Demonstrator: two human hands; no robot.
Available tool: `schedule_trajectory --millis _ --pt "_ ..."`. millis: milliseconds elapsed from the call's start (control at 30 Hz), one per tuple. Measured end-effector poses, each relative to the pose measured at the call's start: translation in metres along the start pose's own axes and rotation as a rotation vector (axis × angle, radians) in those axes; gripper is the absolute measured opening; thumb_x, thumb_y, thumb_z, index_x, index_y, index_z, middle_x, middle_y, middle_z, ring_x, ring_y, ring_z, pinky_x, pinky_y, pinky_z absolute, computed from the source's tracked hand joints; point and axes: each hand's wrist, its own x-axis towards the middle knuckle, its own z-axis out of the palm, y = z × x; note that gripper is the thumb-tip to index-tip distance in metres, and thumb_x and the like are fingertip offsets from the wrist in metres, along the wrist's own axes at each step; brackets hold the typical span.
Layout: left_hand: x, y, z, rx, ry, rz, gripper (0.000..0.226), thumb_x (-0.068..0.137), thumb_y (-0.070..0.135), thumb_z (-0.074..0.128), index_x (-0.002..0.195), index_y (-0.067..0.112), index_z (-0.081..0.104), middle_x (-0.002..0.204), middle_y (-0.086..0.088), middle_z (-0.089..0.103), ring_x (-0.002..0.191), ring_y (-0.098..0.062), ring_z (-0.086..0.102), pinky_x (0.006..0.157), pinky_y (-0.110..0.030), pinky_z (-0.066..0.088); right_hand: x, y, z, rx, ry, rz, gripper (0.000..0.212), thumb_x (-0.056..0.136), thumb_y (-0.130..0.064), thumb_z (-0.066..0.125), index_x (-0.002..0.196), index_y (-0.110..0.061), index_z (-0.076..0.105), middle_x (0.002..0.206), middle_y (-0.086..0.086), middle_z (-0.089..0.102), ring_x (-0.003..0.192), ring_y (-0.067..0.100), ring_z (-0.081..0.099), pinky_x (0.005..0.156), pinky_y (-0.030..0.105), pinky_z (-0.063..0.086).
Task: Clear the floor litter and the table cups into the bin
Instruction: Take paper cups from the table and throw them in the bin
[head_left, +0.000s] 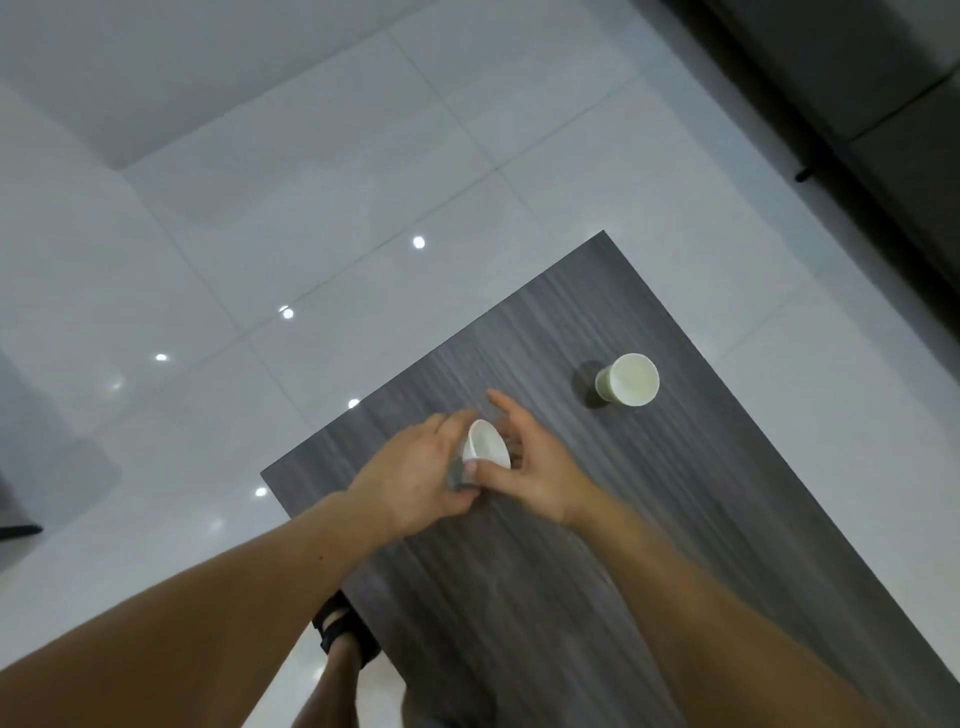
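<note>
Both my hands on one cup over the table, another cup standing further off.

Nearest me, my foot in a black sandal stands on the white tiled floor, just beside the table's left edge. Over the grey wood-grain top, my left hand wraps the small white cup from the left, thumb underneath. My right hand grips the same cup from the right, thumb pressed on its wall near the rim and forefinger pointing straight out past it. The cup tilts between my palms, its mouth turned up towards me; I can't tell if its base touches the table. Beyond, to the right and well apart from my hands, the far cup stands upright on the table, mouth open. Past the table's far corner, dark furniture fills the upper right.
</note>
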Motion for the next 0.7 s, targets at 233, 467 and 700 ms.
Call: schedule_trajectory --millis 233,467,700 --pt "-0.015 -0.015 0.0 -0.012 0.054 -0.125 0.091 0.069 0.036 0.07 0.146 0.029 0.022 0.123 -0.002 0.044 0.112 -0.023 0.049 0.093 -0.034 0.046 0.029 0.026 -0.094 -0.75 0.687 0.027 0.086 0.082 -0.045 0.07 0.153 -0.026 0.024 0.157 0.013 0.02 0.145 0.035 0.014 0.111 0.054 0.027" --pt "-0.05 -0.035 -0.018 0.004 0.205 -0.201 0.075 0.071 0.035 0.071 0.137 0.029 0.035 0.122 0.0 0.046 0.106 -0.022 0.052 0.079 -0.029 0.045 0.047 0.047 -0.086 -0.732 0.462 0.269 0.068 0.084 -0.022 0.07 0.145 -0.015 0.04 0.147 0.024 0.029 0.13 0.046 0.033 0.111 0.047 0.03" --pt "-0.119 -0.048 -0.037 -0.034 0.349 -0.306 0.082 0.071 0.035 0.077 0.138 0.026 0.032 0.128 -0.002 0.046 0.109 -0.023 0.052 0.086 -0.032 0.047 0.017 -0.028 0.06 -0.792 0.211 -0.07 0.066 0.087 -0.029 0.063 0.147 -0.026 0.036 0.146 0.005 0.032 0.127 0.028 0.037 0.101 0.04 0.041"
